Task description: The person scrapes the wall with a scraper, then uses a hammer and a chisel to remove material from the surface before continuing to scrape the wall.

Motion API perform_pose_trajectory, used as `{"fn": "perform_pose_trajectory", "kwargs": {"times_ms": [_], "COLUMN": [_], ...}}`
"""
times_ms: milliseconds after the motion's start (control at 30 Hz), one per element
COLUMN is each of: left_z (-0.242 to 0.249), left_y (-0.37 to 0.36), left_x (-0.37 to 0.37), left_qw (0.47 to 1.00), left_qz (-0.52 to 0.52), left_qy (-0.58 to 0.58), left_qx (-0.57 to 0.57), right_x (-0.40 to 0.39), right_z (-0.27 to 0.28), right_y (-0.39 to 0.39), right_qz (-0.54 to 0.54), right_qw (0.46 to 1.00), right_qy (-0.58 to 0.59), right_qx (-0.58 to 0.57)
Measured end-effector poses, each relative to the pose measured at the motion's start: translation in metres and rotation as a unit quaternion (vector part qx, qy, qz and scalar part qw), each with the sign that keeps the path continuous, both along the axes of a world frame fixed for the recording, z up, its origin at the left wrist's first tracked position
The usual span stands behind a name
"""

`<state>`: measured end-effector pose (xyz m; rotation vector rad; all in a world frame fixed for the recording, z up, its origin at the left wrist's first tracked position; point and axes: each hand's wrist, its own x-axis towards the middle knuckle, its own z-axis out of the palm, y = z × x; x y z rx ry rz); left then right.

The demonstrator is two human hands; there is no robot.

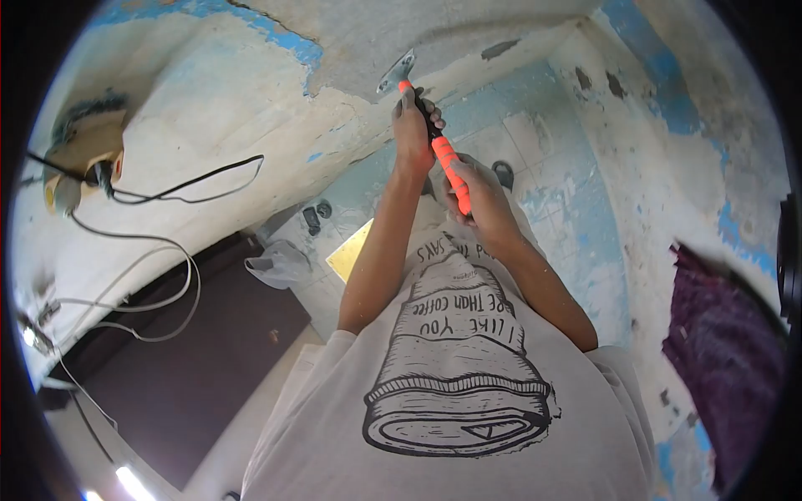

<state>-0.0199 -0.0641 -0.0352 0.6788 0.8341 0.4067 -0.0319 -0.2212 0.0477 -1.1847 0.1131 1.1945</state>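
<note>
Both my hands grip a long-handled scraper (451, 174) with an orange and black handle and a wide metal head. My left hand (413, 127) is wrapped round the upper handle, just below the head. Lower down, my right hand (483, 194) closes on the orange end of the handle. The metal blade (396, 72) lies against the wall (359, 50) in this view, at a grey patch where the paint is gone. Ragged blue and cream paint edges border that patch.
A socket box (88, 159) with a plug and loose cables juts from the left wall. Below it stand a dark brown panel (184, 351), a plastic bag (280, 265) and a yellow sheet (349, 250). A purple cloth (723, 367) hangs at right. Paint flakes dot the tiled floor (576, 209).
</note>
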Motion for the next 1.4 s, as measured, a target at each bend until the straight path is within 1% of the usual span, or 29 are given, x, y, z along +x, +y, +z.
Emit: {"fn": "perform_pose_trajectory", "kwargs": {"times_ms": [33, 100, 133, 167, 233, 267, 300, 367, 400, 433, 500, 567, 633, 667, 700, 767, 800, 833, 900, 933, 1000, 1033, 1100, 1167, 1233, 1267, 1300, 1367, 1400], "left_z": [0.002, 0.006, 0.005, 0.003, -0.001, -0.001, 0.0, 0.0, 0.012, 0.012, 0.014, 0.021, 0.034, 0.04, 0.035, 0.013, 0.013, 0.015, 0.024, 0.034, 0.038, 0.04, 0.025, 0.016, 0.041, 0.055, 0.053, 0.045, 0.042], "left_y": [0.004, 0.021, 0.03, 0.038, 0.055, 0.064, 0.074, 0.085, 0.086, 0.09, 0.097, 0.1, 0.1, 0.098, 0.102, 0.112, 0.11, 0.109, 0.107, 0.105, 0.104, 0.105, 0.106, 0.109, 0.105, 0.101, 0.101, 0.106, 0.103], "left_x": [-0.004, -0.007, -0.009, -0.01, -0.025, -0.029, -0.03, -0.035, -0.033, -0.035, -0.038, -0.042, -0.045, -0.045, -0.045, -0.043, -0.039, -0.039, -0.04, -0.04, -0.041, -0.039, -0.034, -0.038, -0.041, -0.043, -0.043, -0.044, -0.043], "left_qw": [1.0, 0.998, 0.996, 0.996, 0.992, 0.989, 0.99, 0.98, 0.982, 0.981, 0.967, 0.965, 0.962, 0.972, 0.972, 0.97, 0.971, 0.971, 0.981, 0.983, 0.984, 0.986, 0.986, 0.986, 0.988, 0.988, 0.988, 0.992, 0.991], "left_qz": [-0.014, -0.032, -0.028, -0.033, -0.024, -0.034, -0.039, -0.033, -0.023, -0.022, -0.053, -0.055, -0.025, -0.02, -0.02, -0.077, -0.054, -0.057, -0.044, -0.042, -0.045, -0.049, -0.046, -0.049, -0.053, -0.035, -0.033, -0.067, -0.049], "left_qy": [0.004, -0.014, -0.018, -0.018, -0.009, -0.01, -0.013, -0.069, -0.06, -0.061, -0.132, -0.136, -0.146, -0.126, -0.128, -0.11, -0.098, -0.1, -0.087, -0.071, -0.05, -0.036, -0.024, -0.01, -0.034, -0.041, -0.041, -0.025, -0.024], "left_qx": [-0.003, -0.049, -0.08, -0.084, -0.121, -0.141, -0.138, -0.184, -0.18, -0.181, -0.21, -0.216, -0.228, -0.2, -0.198, -0.201, -0.211, -0.209, -0.166, -0.166, -0.164, -0.155, -0.161, -0.162, -0.138, -0.145, -0.145, -0.108, -0.122], "right_x": [-0.011, -0.024, -0.028, -0.03, -0.042, -0.047, -0.049, -0.055, -0.056, -0.056, -0.055, -0.058, -0.06, -0.063, -0.065, -0.062, -0.059, -0.058, -0.055, -0.058, -0.059, -0.057, -0.06, -0.062, -0.062, -0.066, -0.068, -0.07, -0.069], "right_z": [-0.001, 0.001, 0.002, 0.003, 0.007, 0.009, 0.011, 0.011, 0.014, 0.014, 0.015, 0.026, 0.032, 0.033, 0.032, 0.014, 0.013, 0.015, 0.024, 0.03, 0.042, 0.036, 0.022, 0.024, 0.034, 0.043, 0.048, 0.034, 0.03], "right_y": [0.005, 0.025, 0.032, 0.041, 0.058, 0.066, 0.073, 0.083, 0.088, 0.092, 0.097, 0.098, 0.1, 0.101, 0.104, 0.115, 0.119, 0.117, 0.112, 0.109, 0.106, 0.11, 0.115, 0.111, 0.108, 0.105, 0.103, 0.106, 0.107], "right_qz": [-0.014, -0.083, -0.09, -0.095, -0.112, -0.11, -0.114, -0.075, -0.072, -0.071, -0.052, -0.048, -0.042, -0.048, -0.055, -0.044, -0.034, -0.037, -0.038, -0.04, -0.064, -0.062, -0.074, -0.074, -0.075, -0.076, -0.075, -0.071, -0.073], "right_qw": [1.0, 0.996, 0.995, 0.994, 0.989, 0.989, 0.989, 0.993, 0.994, 0.995, 0.99, 0.99, 0.99, 0.989, 0.989, 0.99, 0.99, 0.99, 0.987, 0.988, 0.99, 0.989, 0.986, 0.987, 0.989, 0.988, 0.988, 0.988, 0.987], "right_qy": [0.004, 0.022, 0.016, 0.015, 0.055, 0.058, 0.054, 0.037, 0.013, 0.012, -0.125, -0.124, -0.129, -0.13, -0.13, -0.131, -0.133, -0.136, -0.152, -0.147, -0.104, -0.106, -0.138, -0.126, -0.115, -0.114, -0.116, -0.118, -0.117], "right_qx": [-0.003, 0.033, 0.048, 0.044, 0.08, 0.077, 0.08, 0.078, 0.075, 0.074, 0.046, 0.044, 0.045, 0.044, 0.043, 0.033, 0.022, 0.024, 0.043, 0.039, 0.076, 0.077, 0.056, 0.062, 0.062, 0.066, 0.071, 0.076, 0.077]}}
